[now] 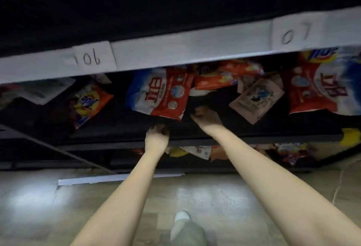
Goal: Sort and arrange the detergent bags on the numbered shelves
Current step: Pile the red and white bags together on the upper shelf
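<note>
Both hands (157, 135) (205, 117) reach under red-white detergent bag (159, 93)

Bare forearms without sleeves, grey-green trouser leg (188, 233), white shoe (182, 216) below.

This looks like a stockroom or shop storage aisle. A dark metal shelving rack (254, 138) carries a pale strip along its upper shelf edge (191, 50), with handwritten paper number labels stuck on it, one reading 06 (91, 58) and another 07 (297, 34) (both seen upside down from this angle). Printed plastic detergent bags in red, white, blue and orange (162, 93) lie loosely heaped on the shelf, with more on the tier below (197, 151). The floor is bare, glossy beige concrete (58, 206).
</note>
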Available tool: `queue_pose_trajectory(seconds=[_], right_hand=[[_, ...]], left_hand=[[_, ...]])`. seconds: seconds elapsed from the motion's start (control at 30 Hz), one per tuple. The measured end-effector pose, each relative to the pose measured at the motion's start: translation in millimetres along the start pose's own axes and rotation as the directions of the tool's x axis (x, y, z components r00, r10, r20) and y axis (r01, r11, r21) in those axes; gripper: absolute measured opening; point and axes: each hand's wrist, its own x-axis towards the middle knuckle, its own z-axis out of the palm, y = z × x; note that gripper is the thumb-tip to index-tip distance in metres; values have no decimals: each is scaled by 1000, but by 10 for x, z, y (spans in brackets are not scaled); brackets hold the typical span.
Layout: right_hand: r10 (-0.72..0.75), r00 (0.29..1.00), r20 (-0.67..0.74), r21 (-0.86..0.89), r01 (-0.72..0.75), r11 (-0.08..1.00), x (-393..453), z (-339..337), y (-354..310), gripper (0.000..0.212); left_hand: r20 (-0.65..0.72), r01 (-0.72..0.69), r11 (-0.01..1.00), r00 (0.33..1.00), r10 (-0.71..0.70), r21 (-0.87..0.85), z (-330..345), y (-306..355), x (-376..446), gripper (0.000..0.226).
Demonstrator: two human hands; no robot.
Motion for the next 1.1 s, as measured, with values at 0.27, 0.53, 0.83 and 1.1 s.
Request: queue_pose_trajectory(seconds=[0.27,0.53,0.83,1.1], right_hand=[[128,989,-68,751,-33,659,1267,645,-172,63],[242,968,57,900,-155,407,722,887,-58,50],[226,931,286,944,-314,98,-491,943,566,29],[248,912,327,943,-298,-149,-1209,489,1097,36]], left_hand=[[54,212,471,944,-327,-856,208,-111,812,37],[320,312,-76,910,-264,-947,224,-283,605,41],[142,153,9,935,-325,-988,330,-191,-265,33],[249,263,143,963,-107,-954,119,384,-1050,19]])
